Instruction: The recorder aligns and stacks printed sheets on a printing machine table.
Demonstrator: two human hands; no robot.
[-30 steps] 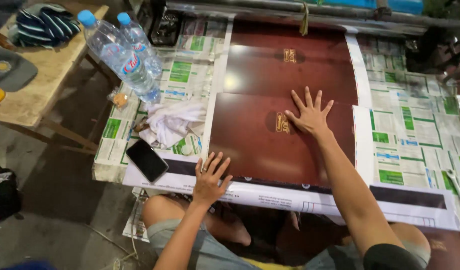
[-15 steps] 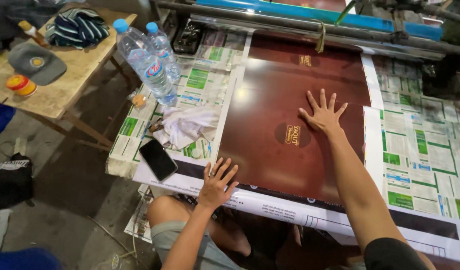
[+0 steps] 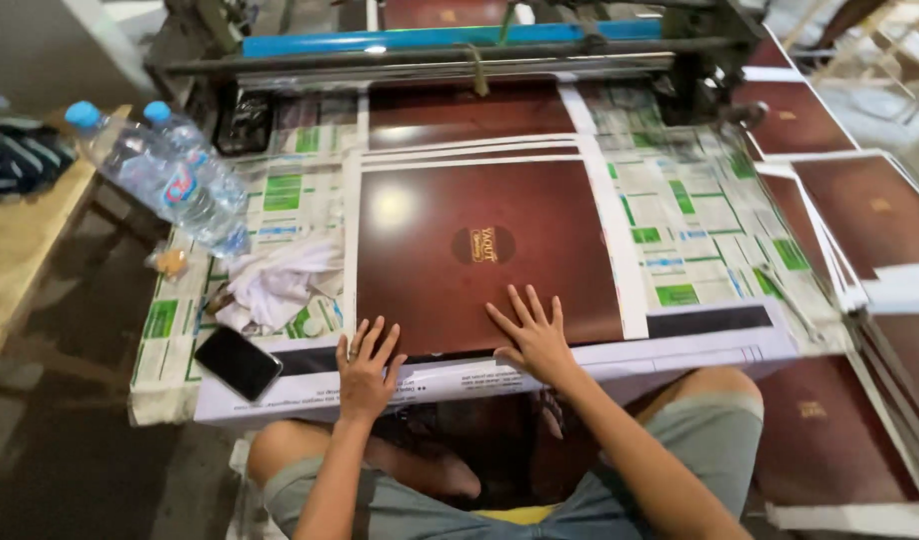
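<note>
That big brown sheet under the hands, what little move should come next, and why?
Probably slide the brown sheet off the table toward the lap. Both the left hand and the right hand lie flat on its near edge, fingers spread, and more brown sheets lie stacked to the right.

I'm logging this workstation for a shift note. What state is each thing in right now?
Left hand: flat, fingers spread, at the sheet's near edge.
Right hand: flat, fingers spread, pressing on the sheet.
Dark red sheet: lying flat, topmost of a stack.
Water bottles: capped, leaning.
Phone: screen dark, lying flat.
White cloth: crumpled.
Sheets at right: stacked, fanned unevenly.
</note>
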